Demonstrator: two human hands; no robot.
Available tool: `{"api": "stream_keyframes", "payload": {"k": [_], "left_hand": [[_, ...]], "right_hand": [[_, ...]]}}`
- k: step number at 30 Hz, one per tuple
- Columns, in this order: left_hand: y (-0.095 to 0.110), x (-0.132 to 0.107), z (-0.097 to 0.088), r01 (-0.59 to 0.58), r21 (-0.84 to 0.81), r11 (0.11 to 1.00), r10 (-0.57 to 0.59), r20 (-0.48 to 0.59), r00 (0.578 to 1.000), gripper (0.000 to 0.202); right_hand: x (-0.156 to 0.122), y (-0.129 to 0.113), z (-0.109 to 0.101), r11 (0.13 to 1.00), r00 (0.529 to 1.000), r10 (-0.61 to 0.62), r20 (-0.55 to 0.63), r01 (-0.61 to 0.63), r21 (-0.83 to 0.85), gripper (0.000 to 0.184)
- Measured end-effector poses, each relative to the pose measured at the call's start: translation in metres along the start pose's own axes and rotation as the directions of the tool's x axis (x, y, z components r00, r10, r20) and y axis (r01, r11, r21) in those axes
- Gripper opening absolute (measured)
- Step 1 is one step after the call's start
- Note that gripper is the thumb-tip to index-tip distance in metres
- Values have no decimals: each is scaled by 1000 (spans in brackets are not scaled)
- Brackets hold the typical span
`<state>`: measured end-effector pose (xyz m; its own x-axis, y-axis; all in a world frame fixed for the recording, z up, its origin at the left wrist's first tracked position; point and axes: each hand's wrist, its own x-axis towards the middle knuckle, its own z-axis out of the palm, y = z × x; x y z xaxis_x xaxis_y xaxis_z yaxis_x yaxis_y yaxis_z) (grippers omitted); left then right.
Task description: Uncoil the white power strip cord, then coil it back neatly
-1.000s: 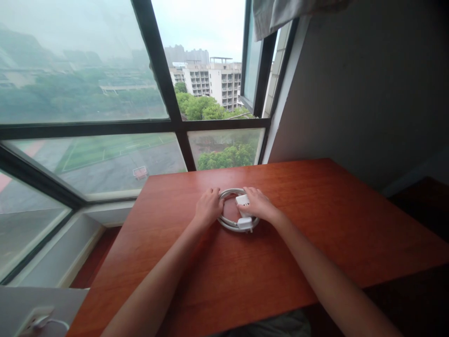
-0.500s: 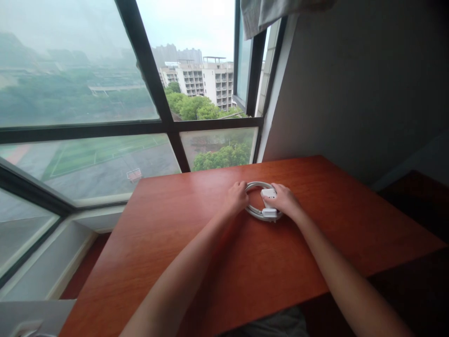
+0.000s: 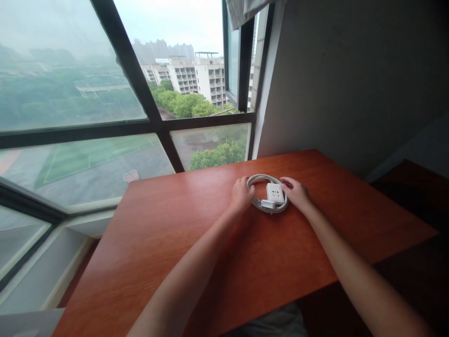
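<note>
A white power cable (image 3: 260, 179) lies wound in a flat coil on the red-brown wooden table (image 3: 217, 262), toward its far side. A square white socket block (image 3: 274, 192) and a white plug (image 3: 268, 204) sit inside the coil. My left hand (image 3: 241, 194) is at the coil's left edge, fingers curled onto the cable. My right hand (image 3: 296, 193) rests on the table at the coil's right edge. Its fingers are loosely extended and touch the cable beside the socket block.
A large window with dark frames (image 3: 159, 125) runs behind and left of the table; one pane (image 3: 233, 56) stands ajar. A grey wall (image 3: 351, 79) borders the table's right rear. Cloth (image 3: 242, 9) hangs at the top. Darker furniture (image 3: 414, 182) stands to the right.
Both hands slid the coil away and to the right across the table. My right hand came off the socket block, which now shows, and sits beside the coil. The view shifted.
</note>
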<state>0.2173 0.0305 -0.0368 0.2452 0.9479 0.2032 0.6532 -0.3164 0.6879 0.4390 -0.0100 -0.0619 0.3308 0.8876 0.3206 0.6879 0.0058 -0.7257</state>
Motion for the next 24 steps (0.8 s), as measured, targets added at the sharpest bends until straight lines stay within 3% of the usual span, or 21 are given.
{"api": "stream_keyframes", "payload": {"k": [3,8,13,16,19,21,24], "left_hand": [[-1,3,1,-58,-7,998,59,63,996,37],[-4,11,6,-88,-17,996,89,54,995,42],[-12,10,-6,-85,-151,985,94,55,994,48],[-21,2,-32,-59,-283,957,63,4,998,45],[-36,-12,-68,-46,-387,921,39,-27,999,43],[-47,-23,-89,-6,-412,911,-25,-70,997,40],[-63,-43,-105,81,-479,874,-134,-78,988,35]], "right_hand": [[0,-2,-2,998,998,-46,40,47,-45,31],[-5,-5,0,994,999,-44,18,46,-98,32],[-6,-14,-4,996,986,65,-155,-54,77,36],[-10,-49,-6,981,979,11,-203,29,192,38],[-16,-105,8,934,982,-126,-141,165,316,36],[-22,-142,32,891,984,-174,-39,174,419,35],[-36,-179,82,858,987,-119,110,47,511,36]]}}
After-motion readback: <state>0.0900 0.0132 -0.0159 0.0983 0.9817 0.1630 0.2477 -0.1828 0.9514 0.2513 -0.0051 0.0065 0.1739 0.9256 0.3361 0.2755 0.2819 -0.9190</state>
